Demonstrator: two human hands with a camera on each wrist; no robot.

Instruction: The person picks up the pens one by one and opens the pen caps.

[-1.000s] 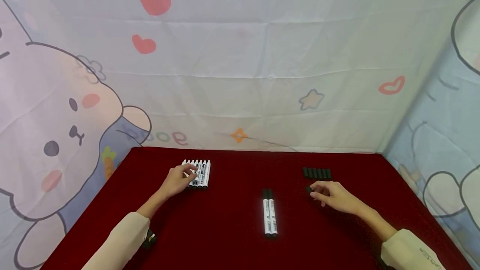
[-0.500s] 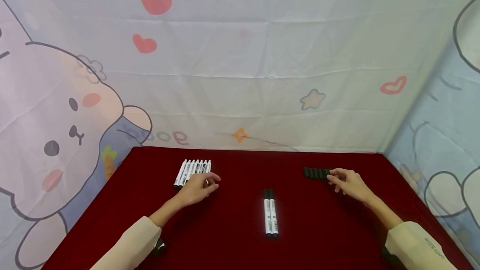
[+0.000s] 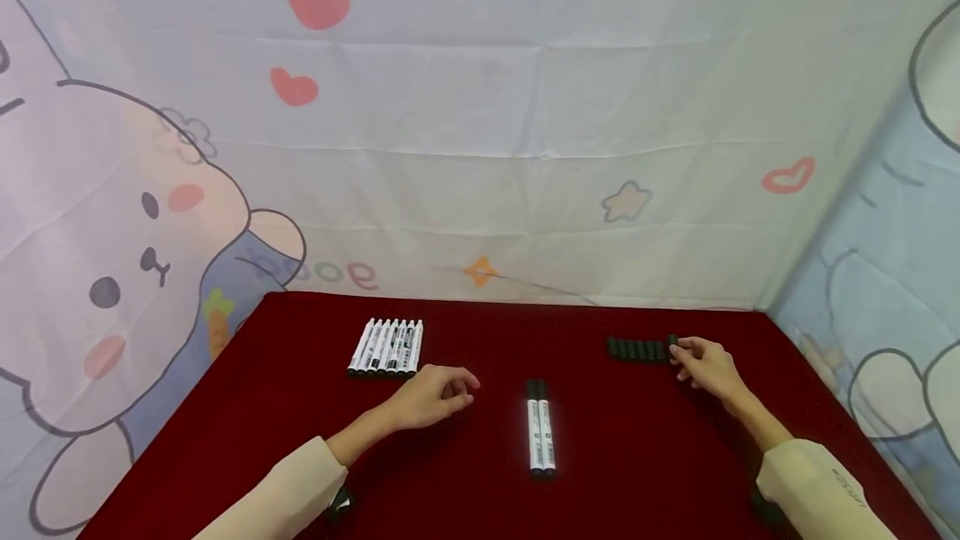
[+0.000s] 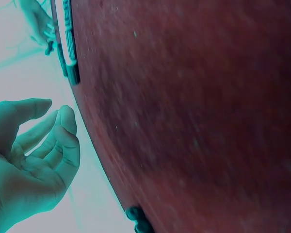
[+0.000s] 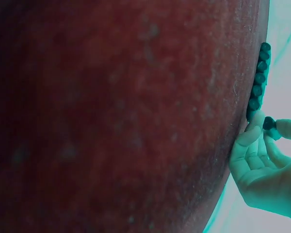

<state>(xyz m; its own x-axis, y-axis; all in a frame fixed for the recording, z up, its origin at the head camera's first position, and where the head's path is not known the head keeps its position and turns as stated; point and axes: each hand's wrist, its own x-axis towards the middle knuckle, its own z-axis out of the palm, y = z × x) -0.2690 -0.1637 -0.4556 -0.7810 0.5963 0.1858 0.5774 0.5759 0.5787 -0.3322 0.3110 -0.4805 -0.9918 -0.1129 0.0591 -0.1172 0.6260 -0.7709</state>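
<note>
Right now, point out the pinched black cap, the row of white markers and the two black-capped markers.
Black cap [image 5: 269, 124]: right wrist view, on its dark round end.
Row of white markers [image 3: 387, 347]: head view, mid-row, on a barrel.
Two black-capped markers [image 3: 546, 432]: head view, on the right one's white barrel.

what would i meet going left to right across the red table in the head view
Row of white markers, left hand, two black-capped markers, row of black caps, single black cap pinched by the right hand, right hand.
</note>
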